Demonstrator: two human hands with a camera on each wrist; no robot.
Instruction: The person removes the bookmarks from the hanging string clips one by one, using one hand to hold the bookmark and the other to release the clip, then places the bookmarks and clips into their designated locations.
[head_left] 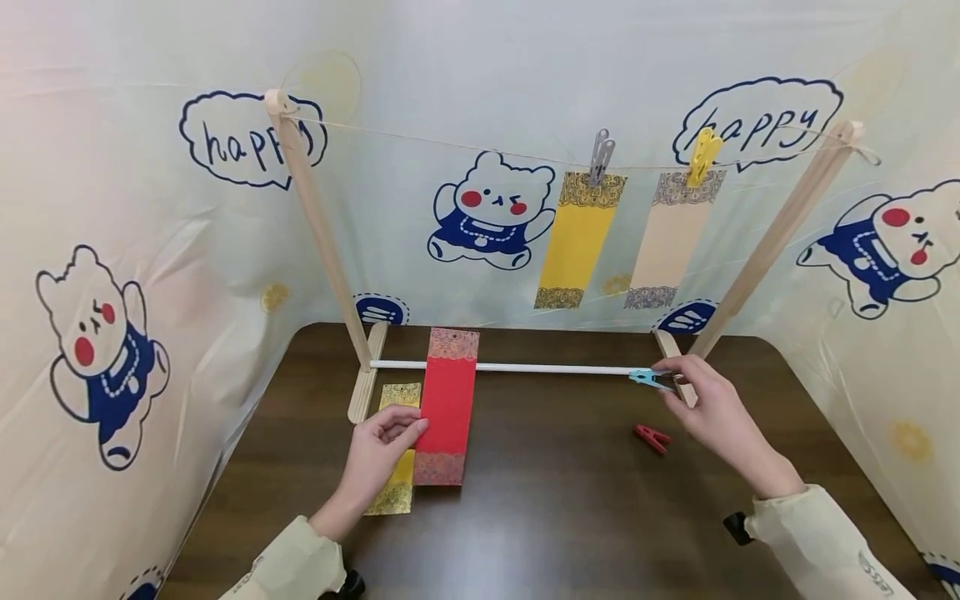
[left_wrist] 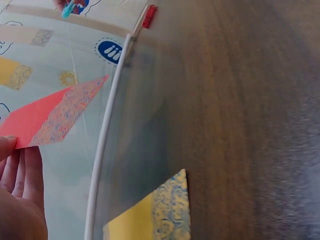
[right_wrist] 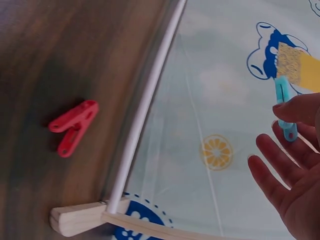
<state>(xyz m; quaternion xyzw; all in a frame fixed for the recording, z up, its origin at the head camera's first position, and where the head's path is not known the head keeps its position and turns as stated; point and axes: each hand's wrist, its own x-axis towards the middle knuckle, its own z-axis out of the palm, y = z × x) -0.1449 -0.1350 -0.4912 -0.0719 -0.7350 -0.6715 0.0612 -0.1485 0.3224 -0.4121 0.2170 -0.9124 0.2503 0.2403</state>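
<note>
My left hand [head_left: 382,450] pinches the left edge of a red bookmark-like card [head_left: 448,400] with patterned ends, lifted off the table. Beneath it and to the left lies a yellow patterned card [head_left: 390,500], partly hidden by hand and red card. Between thumb and fingers of my right hand [head_left: 705,408] is a light-blue clothespin [head_left: 647,378], near the right wooden post; the right wrist view shows this clothespin [right_wrist: 285,107] too. On the table below that hand rests a red clothespin [head_left: 652,438].
Two wooden posts [head_left: 318,217] carry a thin string [head_left: 450,143] and a white rod [head_left: 555,368] low between them. From the string hang a yellow card [head_left: 576,242] under a grey clothespin [head_left: 600,158] and a beige card [head_left: 671,242] under a yellow clothespin [head_left: 703,157]. A printed curtain stands behind.
</note>
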